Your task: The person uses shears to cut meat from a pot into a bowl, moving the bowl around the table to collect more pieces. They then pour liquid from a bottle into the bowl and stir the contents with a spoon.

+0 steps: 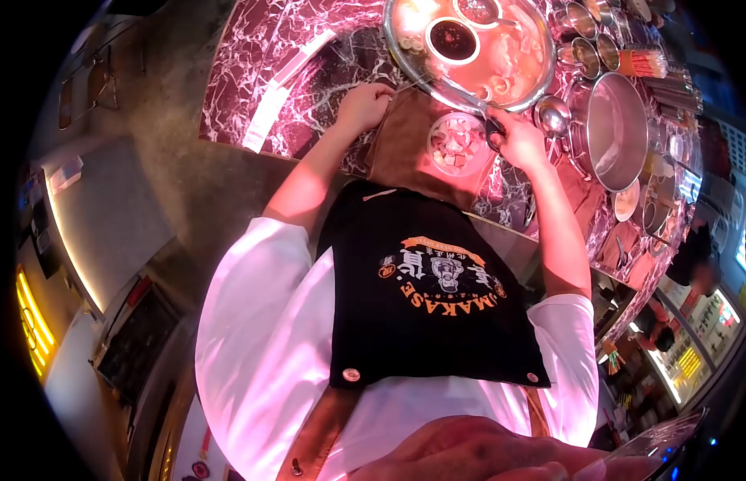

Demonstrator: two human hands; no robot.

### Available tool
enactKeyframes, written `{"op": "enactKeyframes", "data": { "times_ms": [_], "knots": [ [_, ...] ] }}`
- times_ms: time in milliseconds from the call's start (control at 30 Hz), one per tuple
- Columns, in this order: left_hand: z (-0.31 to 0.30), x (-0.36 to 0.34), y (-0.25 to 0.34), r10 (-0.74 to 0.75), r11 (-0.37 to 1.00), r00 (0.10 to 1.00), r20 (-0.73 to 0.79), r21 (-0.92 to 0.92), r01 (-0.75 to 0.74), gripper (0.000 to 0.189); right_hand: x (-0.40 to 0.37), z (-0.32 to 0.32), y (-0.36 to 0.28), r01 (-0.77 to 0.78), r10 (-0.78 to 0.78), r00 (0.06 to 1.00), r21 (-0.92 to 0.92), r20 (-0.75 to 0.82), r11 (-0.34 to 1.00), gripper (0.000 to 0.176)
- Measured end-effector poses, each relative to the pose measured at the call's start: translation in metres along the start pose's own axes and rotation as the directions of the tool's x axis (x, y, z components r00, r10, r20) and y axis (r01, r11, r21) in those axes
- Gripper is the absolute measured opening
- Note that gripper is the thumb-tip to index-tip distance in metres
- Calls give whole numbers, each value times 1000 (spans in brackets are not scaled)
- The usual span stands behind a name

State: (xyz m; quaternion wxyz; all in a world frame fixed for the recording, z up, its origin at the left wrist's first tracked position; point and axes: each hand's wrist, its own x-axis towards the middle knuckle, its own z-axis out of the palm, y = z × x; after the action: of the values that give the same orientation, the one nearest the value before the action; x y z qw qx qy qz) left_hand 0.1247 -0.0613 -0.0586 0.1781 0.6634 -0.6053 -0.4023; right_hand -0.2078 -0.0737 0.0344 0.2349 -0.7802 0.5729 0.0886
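Observation:
My left hand (366,107) is closed at the left edge of a brown cloth mat (397,132), below the big round pan. A thin line runs from its fingertips towards the pan; what it is I cannot make out. My right hand (519,138) grips black-handled scissors (494,133) by the pan's lower rim; their blades are hard to see. The round metal pan (391,44) holds pale food pieces and small bowls of sauce, one of them a dark sauce bowl (454,41). Between my hands, a small bowl (431,160) of diced pieces sits on the mat.
To the right are a ladle (553,116), a large steel pot (643,132), several metal cups and a bundle of skewers (643,63). White paper strips (267,119) lie on the left of the marbled table (229,104). The table's front edge is close to my apron (437,321).

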Motion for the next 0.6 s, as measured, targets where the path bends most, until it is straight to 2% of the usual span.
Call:
{"op": "enactKeyframes", "data": {
  "times_ms": [67,233,300,367,467,500,600],
  "knots": [
    [12,4,-7,9,989,1000,-9,-147,-10,29,2,3,-3,12,-12,1000,-32,-14,999,55],
    [34,5,-15,-28,964,995,-96,-266,1,29,-5,-9,-17,32,-33,999,-65,-18,997,55],
    [37,1,-16,-27,959,992,-123,-282,-8,29,-13,-25,-34,-94,94,996,-86,-8,992,56],
    [41,-7,-18,-95,930,987,-132,-364,41,29,-12,-25,-38,-131,132,991,-53,13,990,57],
    [48,-10,-19,-81,909,984,-158,-416,8,28,-3,-19,-50,-141,141,990,2,30,990,58],
    [43,-13,-9,-79,909,984,-160,-417,5,28,3,-12,-52,-129,129,992,15,-8,992,58],
    [34,-13,4,-136,941,978,-155,-330,79,27,23,7,-60,-92,91,992,-11,-83,996,57]
  ]
}}
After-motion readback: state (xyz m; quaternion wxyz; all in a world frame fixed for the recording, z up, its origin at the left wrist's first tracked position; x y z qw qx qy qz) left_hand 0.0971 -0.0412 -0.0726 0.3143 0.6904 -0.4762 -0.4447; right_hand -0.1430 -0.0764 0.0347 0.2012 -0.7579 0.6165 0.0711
